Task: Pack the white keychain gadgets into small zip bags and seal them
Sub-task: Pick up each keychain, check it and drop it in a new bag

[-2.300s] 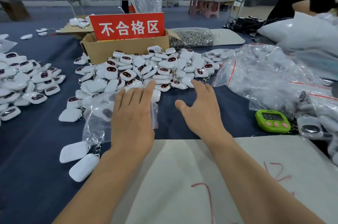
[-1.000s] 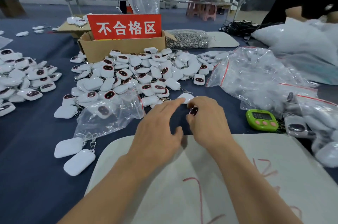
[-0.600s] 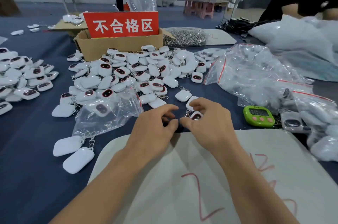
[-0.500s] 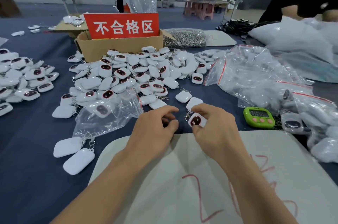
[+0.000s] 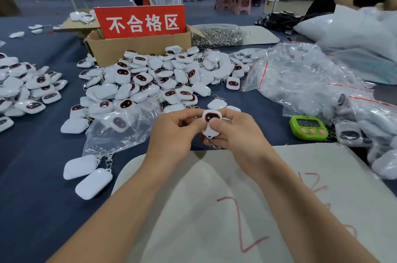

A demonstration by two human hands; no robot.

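Between my two hands, above the table's near middle, I hold one white keychain gadget (image 5: pixel 211 117) with a dark red-rimmed face; its chain hangs below. My right hand (image 5: pixel 236 131) grips it, thumb across the front. My left hand (image 5: pixel 174 131) pinches its left edge with curled fingers. A big pile of the same gadgets (image 5: pixel 159 78) lies behind my hands. A clear zip bag (image 5: pixel 120 129) with a gadget inside lies to the left. Two loose gadgets (image 5: pixel 88 174) rest at the near left.
A cardboard box (image 5: pixel 137 48) with a red sign stands behind the pile. Clear bags (image 5: pixel 300 78) heap at the right, beside a green timer (image 5: pixel 308 127). A second gadget pile (image 5: pixel 25 88) lies far left. A white board (image 5: pixel 236 209) with red marks lies under my arms.
My right hand picked a gadget from the pile's near edge and lifted it toward me. My left hand left the bag and came over to pinch the gadget's side.
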